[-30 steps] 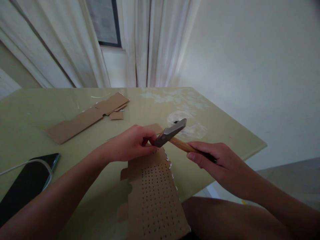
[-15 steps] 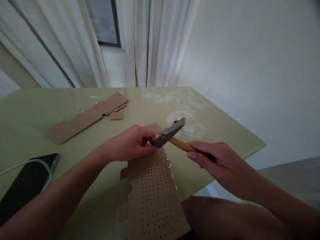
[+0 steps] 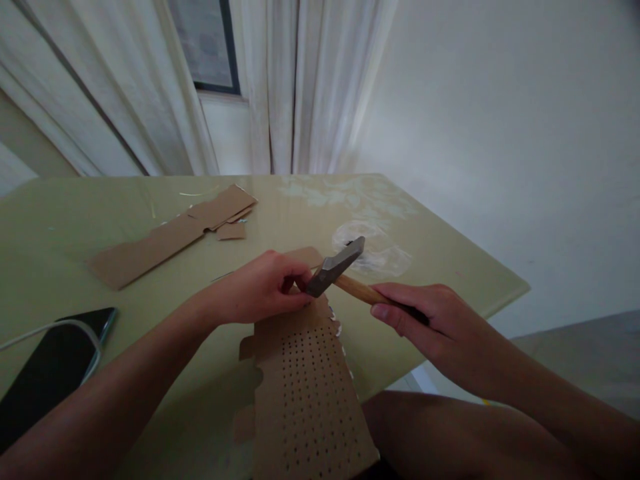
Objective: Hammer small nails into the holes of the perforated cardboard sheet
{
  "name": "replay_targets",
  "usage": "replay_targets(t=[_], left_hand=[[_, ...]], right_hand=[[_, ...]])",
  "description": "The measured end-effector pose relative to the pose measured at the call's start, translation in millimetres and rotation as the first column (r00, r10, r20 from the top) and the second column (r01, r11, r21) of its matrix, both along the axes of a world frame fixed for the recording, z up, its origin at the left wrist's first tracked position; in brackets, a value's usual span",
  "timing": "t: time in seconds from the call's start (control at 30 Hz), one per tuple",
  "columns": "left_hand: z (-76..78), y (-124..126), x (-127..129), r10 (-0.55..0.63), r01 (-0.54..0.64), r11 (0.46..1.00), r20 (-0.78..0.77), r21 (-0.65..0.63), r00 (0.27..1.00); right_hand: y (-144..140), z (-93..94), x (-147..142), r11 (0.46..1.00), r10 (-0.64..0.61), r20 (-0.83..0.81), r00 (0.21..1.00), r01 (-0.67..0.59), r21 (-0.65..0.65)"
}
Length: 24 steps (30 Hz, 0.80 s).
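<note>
The desk (image 3: 75, 220) is a pale yellow-green, glossy slab that fills the left and middle of the view; its far end carries faint whitish flower patterns and its right corner juts out over a grey floor (image 3: 575, 347). Behind it hang white curtains (image 3: 300, 87), parted over a dark window (image 3: 200, 40), and a plain white wall (image 3: 500, 133) runs along the right.

Near the front edge lies a brown card (image 3: 310, 393) punched with rows of small holes, its near end hanging over the desk edge toward the person's lap. The left hand (image 3: 260, 290) rests on the card's far end, fingers pinched together on something too small to make out. The right hand (image 3: 430, 323) is closed around the wooden handle of a hammer (image 3: 335, 267), whose grey metal head is tilted, its lower end just beside the left fingertips and over the card's far end.

Farther back on the left lies a long cardboard strip (image 3: 150, 247) with smaller scraps touching its far end. A clear plastic bag (image 3: 375, 253) sits crumpled just beyond the hammer head. At the lower left, a dark phone (image 3: 45, 373) lies flat with a white cable (image 3: 50, 328) looped over it.
</note>
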<state>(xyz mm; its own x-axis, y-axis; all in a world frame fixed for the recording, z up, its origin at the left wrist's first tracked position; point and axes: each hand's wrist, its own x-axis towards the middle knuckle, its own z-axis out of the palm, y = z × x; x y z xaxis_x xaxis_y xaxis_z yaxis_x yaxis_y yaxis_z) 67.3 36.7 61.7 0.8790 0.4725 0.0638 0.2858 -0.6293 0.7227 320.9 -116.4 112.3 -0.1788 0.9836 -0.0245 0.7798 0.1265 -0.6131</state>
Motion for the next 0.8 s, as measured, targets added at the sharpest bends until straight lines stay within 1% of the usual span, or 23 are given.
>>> replay_targets(t=[0.27,0.5,0.8], left_hand=[[-2.1,-0.5,0.2,0.014,-0.015,0.999,-0.021,-0.047,1.000],[-2.0,0.2,1.0,0.003,-0.003,1.000,-0.013,0.005,1.000],[-5.7,2.0,0.2,-0.006,0.006,1.000,-0.012,0.001,1.000]], right_hand=[[0.8,2.3,-2.1,1.000,0.014,0.039,0.999,-0.014,0.007],[1.2,3.7,-2.8,0.999,0.010,0.077,0.997,-0.012,0.032],[1.2,4.3,-1.4,0.998,0.003,0.088,0.996,-0.008,0.056]])
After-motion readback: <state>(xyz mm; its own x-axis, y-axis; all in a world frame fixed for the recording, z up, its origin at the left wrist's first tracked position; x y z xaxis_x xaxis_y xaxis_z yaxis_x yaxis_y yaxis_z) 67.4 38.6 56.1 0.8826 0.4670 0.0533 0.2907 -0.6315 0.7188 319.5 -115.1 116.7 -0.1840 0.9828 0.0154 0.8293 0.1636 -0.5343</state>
